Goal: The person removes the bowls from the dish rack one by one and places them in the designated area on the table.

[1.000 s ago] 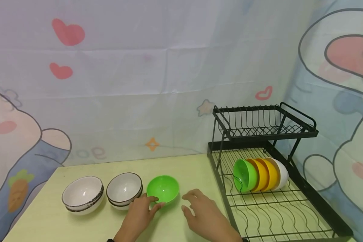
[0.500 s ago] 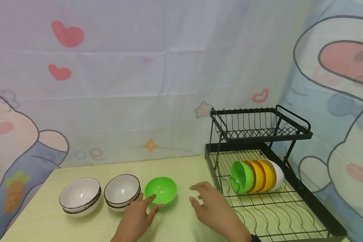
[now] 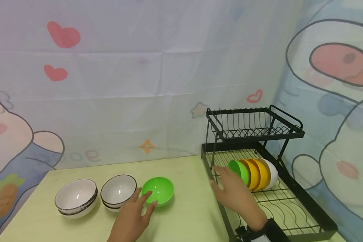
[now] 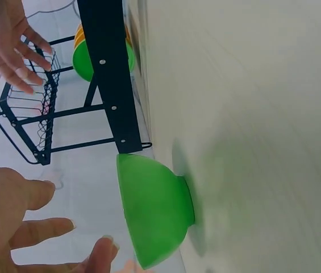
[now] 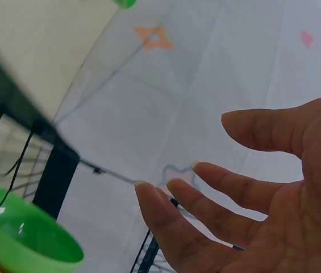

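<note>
A green bowl (image 3: 158, 190) stands upright on the table; the left wrist view shows this bowl (image 4: 153, 210) from the side. My left hand (image 3: 133, 213) hovers at its near left rim with fingers spread, holding nothing. Over the left side of the dish rack, my right hand (image 3: 237, 193) has its fingers loosely extended and nothing in them. Just beyond that hand, a second green bowl (image 3: 242, 170) leans on its side in the rack, in a row with yellow bowls (image 3: 254, 174) and a white bowl (image 3: 272, 173). The right hand partly covers that green bowl in the head view.
Two stacks of white bowls with dark rims, a left stack (image 3: 77, 198) and a middle stack (image 3: 118, 191), stand on the table (image 3: 181, 215). The black two-tier dish rack (image 3: 314, 205) fills the right side. A patterned cloth (image 3: 133, 84) hangs behind.
My right hand has moved right, from beside the green bowl on the table to over the rack. The left hand has drawn slightly back to the left, its fingers spreading. The view has shifted slightly.
</note>
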The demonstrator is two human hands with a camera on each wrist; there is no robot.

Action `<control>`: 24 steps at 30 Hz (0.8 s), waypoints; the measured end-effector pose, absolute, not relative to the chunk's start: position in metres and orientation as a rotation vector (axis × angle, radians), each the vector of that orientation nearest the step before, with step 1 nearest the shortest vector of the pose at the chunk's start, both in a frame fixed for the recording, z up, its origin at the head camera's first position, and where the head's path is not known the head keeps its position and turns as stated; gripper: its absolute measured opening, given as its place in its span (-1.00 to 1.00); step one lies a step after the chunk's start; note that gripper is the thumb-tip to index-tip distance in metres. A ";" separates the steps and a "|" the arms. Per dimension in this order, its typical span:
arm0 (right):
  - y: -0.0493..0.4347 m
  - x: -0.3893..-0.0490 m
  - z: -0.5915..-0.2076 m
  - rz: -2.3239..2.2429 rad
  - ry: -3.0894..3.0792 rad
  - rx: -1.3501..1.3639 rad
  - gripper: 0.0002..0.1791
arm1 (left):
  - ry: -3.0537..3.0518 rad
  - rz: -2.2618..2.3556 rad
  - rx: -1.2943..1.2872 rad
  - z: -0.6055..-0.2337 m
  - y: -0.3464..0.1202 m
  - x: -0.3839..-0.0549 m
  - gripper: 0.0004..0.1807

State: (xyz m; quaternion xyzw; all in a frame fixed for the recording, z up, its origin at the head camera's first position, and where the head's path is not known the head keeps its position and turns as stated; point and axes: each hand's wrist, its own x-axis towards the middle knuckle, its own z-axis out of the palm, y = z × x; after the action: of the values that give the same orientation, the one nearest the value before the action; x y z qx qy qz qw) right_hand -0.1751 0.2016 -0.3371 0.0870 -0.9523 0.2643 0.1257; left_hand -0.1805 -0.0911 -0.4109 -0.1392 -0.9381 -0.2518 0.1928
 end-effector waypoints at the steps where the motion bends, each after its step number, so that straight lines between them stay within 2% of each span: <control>1: 0.206 -0.177 -0.338 0.742 -2.775 0.248 -0.46 | -2.625 -0.699 -0.390 -0.411 -0.091 -0.180 -0.57; 11: 0.238 -0.196 -0.343 0.558 -2.814 0.192 -0.37 | -2.522 -0.629 -0.406 -0.413 -0.087 -0.181 -0.60; 24: 0.253 -0.210 -0.347 0.535 -2.900 0.110 -0.33 | -2.569 -0.605 -0.399 -0.413 -0.083 -0.176 -0.61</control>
State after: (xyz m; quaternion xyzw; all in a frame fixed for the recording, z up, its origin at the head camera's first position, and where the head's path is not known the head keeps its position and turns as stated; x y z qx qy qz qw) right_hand -0.2103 0.2528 -0.3473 0.0371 -0.9783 0.1804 0.0951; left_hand -0.1764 -0.0830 -0.4132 -0.1452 -0.9357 -0.2204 0.2340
